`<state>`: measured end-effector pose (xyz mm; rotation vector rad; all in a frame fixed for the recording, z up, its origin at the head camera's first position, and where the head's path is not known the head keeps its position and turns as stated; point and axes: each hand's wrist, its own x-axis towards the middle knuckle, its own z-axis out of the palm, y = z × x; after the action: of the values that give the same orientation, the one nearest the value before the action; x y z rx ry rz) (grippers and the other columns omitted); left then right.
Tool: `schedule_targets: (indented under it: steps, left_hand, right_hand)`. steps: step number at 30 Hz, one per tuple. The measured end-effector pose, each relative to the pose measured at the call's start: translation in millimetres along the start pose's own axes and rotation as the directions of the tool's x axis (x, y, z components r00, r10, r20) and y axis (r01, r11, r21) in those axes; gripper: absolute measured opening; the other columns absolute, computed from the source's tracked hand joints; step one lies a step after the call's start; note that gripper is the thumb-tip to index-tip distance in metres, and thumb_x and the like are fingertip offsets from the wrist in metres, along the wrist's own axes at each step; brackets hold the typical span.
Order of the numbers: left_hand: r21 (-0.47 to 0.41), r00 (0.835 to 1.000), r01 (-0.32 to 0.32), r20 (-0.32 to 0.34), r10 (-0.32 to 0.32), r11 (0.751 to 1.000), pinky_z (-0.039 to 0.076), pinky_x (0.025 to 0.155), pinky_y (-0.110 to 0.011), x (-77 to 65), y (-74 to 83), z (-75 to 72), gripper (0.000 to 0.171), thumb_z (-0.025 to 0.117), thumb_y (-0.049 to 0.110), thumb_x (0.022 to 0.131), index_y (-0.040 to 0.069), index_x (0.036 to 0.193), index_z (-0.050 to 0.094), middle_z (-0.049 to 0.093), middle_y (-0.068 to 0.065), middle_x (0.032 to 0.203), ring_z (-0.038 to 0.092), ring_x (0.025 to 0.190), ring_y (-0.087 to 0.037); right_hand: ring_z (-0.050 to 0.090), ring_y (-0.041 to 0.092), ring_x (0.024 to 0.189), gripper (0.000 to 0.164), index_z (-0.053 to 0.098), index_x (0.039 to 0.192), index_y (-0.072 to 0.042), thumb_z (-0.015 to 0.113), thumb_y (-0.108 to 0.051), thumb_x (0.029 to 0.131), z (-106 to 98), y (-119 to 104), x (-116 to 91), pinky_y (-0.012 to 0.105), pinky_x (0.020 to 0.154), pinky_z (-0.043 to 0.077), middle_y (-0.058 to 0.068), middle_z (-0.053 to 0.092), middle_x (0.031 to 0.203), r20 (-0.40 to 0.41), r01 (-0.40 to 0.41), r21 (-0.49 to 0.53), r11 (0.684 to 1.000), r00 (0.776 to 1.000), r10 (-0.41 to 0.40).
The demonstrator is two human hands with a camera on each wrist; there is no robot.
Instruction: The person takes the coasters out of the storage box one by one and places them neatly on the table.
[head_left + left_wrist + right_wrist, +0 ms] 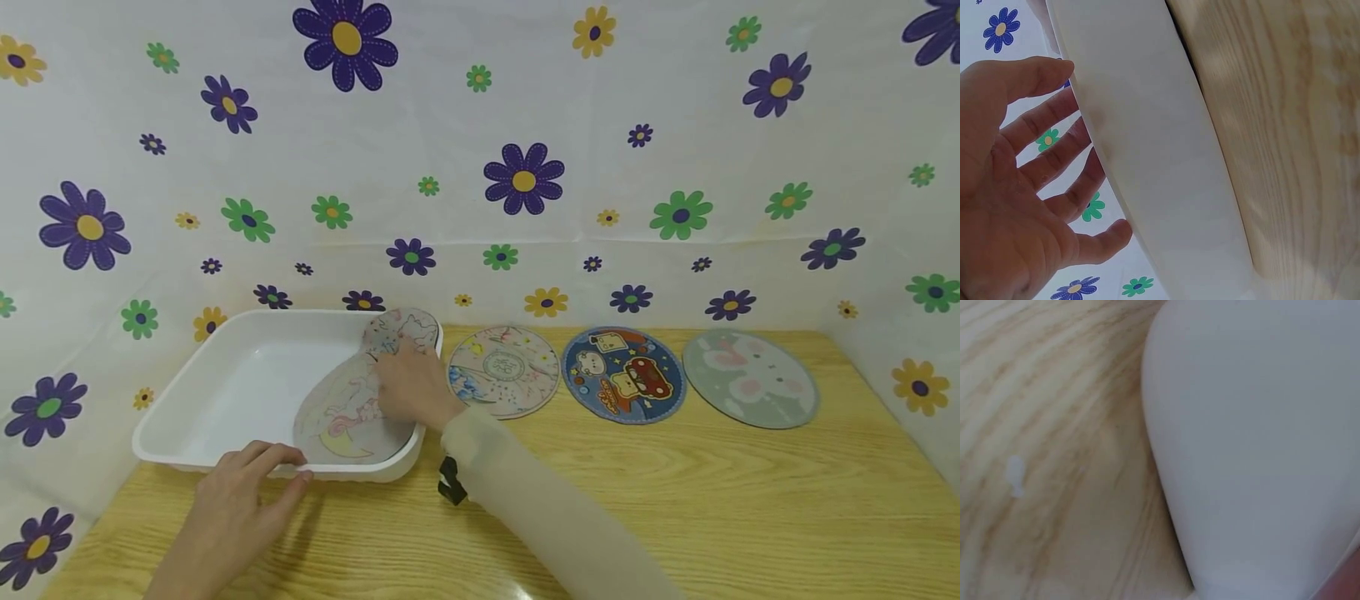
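Right hand (412, 383) lay over round printed discs in the right end of a white rectangular plastic tray (243, 400).

Its fingertips were hidden, so whether it pinched a disc could not be told; beneath it leaned a pale disc with a pink figure and yellow moon (341, 421), and at the tray's far right corner showed a greyish-pink patterned disc (405, 325). Left hand (232, 504), fingers loosely spread and gripping nothing, touched the tray's near rim. Right of the tray, on the wood-grain surface (675, 508), lay a pink flowered disc (506, 365), a navy cartoon disc (596, 387) and a grey-green rabbit disc (750, 379). The step in hand looked like handling the tray's discs; the next move seemed to call for separating one edge.
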<state>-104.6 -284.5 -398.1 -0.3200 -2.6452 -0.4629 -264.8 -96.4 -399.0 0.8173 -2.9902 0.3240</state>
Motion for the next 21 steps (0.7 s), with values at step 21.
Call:
schedule_targets:
  steps: [21]
  left_hand:
    - [0.008, 0.999, -0.025, -0.023, 0.026, 1.000, 0.054, 0.069, -0.053, 0.9, -1.6, 1.3, 0.017, 0.084, 0.013, 0.081, 0.015, 0.094, 0.073, 0.074, -0.003, 0.096, 0.068, 0.085, -0.032]
  right_hand:
    - [0.070, 0.003, 0.093, 0.028, 0.066, 0.131, -0.019, 0.059, -0.015, 0.104, -18.5, -1.7, -17.0, 0.010, 0.073, 0.053, -0.005, 0.075, 0.121, -0.205, 0.226, 0.136, 0.965, 0.959, -0.196]
